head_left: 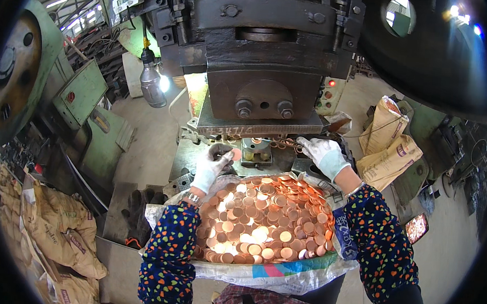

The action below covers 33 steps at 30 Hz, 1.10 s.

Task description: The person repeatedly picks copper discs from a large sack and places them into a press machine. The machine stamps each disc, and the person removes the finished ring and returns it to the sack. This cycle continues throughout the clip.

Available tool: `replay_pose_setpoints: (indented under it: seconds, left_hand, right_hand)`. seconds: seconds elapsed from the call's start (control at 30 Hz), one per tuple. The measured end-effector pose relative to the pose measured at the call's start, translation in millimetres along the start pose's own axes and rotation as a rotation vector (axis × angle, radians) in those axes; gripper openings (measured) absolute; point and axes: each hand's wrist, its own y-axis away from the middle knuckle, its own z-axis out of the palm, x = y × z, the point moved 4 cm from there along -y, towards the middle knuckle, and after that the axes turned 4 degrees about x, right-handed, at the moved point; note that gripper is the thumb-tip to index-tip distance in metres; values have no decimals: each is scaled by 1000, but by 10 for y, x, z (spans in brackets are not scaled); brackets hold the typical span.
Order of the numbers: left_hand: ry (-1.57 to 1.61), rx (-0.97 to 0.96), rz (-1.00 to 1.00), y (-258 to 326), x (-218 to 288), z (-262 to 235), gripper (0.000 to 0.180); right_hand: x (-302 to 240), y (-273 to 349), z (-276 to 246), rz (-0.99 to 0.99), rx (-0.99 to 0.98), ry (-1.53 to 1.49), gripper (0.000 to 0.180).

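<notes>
My left hand (211,167), in a white glove, pinches one copper disc (235,154) just left of the small die block (255,151) under the black press head (263,92). In a white glove too, my right hand (325,155) rests with fingers spread on the press bed to the right of the die and holds nothing. Below both hands an open white sack (281,275) sits in front of me, heaped with several shiny copper discs (265,219). Stamped copper rings (285,144) lie behind the die.
A hanging work lamp (151,84) glows at the left of the press. Brown paper sacks (389,151) stand on the right, and more sacks (63,236) lie at lower left. A dark glove (138,210) rests on the bench. Green machinery (78,94) stands to the left.
</notes>
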Motion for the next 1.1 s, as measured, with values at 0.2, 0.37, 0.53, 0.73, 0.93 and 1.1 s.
replay_pose_setpoints:
  seconds: [0.2,0.37,0.53,0.73,0.93,1.1]
  left_hand:
    - [-39,154,56,-395,-339,253,25]
    - [-967,340,95,-630,-440,489,50]
    - [-1107,197,288,-711,-387,668,37]
    - [-1102,236,562,-560,-279,739,30]
    - [-925,142,552,-328,-111,609,26]
    - [-819,-318,222,230,-125,181,29]
  right_hand:
    - [182,60,98,117,124,-62,32]
    - [208,305,70,115,98,-408,33]
    - [175,358,106,174,-83,-514,38]
    - [160,335,143,157,-103,-489,37]
    - [26,360,104,108,-153,-386,37]
    - [-241,670,8,13,-120,-564,37]
